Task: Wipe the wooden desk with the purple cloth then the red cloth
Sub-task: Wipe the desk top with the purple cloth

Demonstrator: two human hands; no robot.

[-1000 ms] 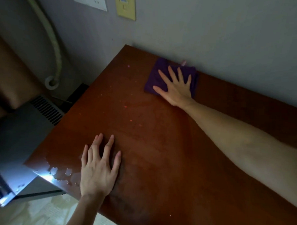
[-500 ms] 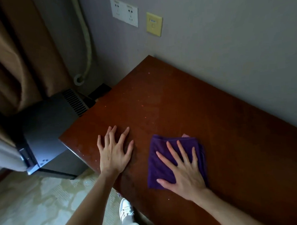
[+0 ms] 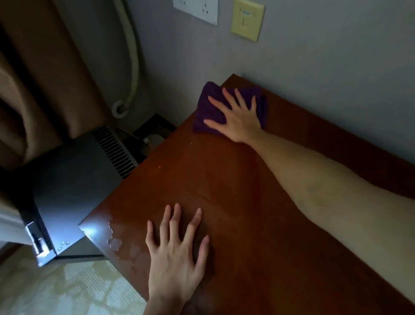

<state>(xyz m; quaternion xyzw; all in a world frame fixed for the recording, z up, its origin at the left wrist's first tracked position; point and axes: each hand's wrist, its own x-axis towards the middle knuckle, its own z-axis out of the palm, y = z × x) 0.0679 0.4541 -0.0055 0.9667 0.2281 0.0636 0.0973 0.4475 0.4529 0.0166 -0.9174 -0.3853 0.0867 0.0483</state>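
Observation:
The purple cloth [image 3: 206, 109] lies folded at the far left corner of the wooden desk [image 3: 226, 180], one edge hanging slightly over the desk's side. My right hand [image 3: 238, 118] presses flat on it with fingers spread, arm stretched across the desk. My left hand [image 3: 175, 256] rests flat on the bare wood near the front left corner, fingers apart, holding nothing. No red cloth is in view.
A grey appliance [image 3: 70, 187] with a vent stands left of the desk, below its level. Brown curtains [image 3: 32, 81] hang at far left. A hose [image 3: 131, 53], sockets [image 3: 196, 5] and a yellow plate [image 3: 246, 18] are on the grey wall. The front left corner has worn, chipped finish [image 3: 112, 235].
My right hand has pushed the purple cloth from the near middle of the desk out to the far left corner. My left hand stays planted near the front edge.

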